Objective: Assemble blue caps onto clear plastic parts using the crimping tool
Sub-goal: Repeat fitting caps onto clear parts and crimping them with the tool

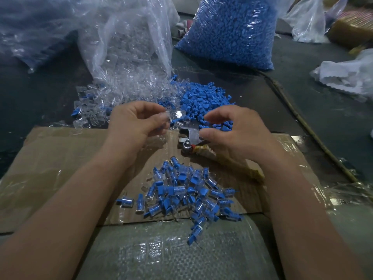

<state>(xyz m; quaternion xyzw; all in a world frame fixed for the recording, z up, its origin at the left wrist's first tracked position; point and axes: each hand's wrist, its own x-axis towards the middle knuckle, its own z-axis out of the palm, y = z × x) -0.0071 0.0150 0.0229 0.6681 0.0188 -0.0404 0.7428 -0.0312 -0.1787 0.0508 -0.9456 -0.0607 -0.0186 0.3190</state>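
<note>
Foreground: cardboard sheet [50, 168] bearing a heap of assembled pieces [181, 195] at centre. Crimping tool [188, 136] on the sheet's far edge, right of centre. Behind the tool: cap pile [203, 100]; to its left, plastic parts [125, 91] spilling from 1 open bag [125, 37]. Behind the pile: 1 bag of caps [232, 29].

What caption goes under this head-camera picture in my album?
Left hand pinches a clear part near the crimping tool, blue-capped pieces heaped on cardboard.

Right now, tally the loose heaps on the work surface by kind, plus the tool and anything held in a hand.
heap of clear plastic parts: 1
heap of blue caps: 1
heap of assembled pieces: 1
crimping tool: 1
single clear part in the grip of the left hand: 1
Total: 5
</note>
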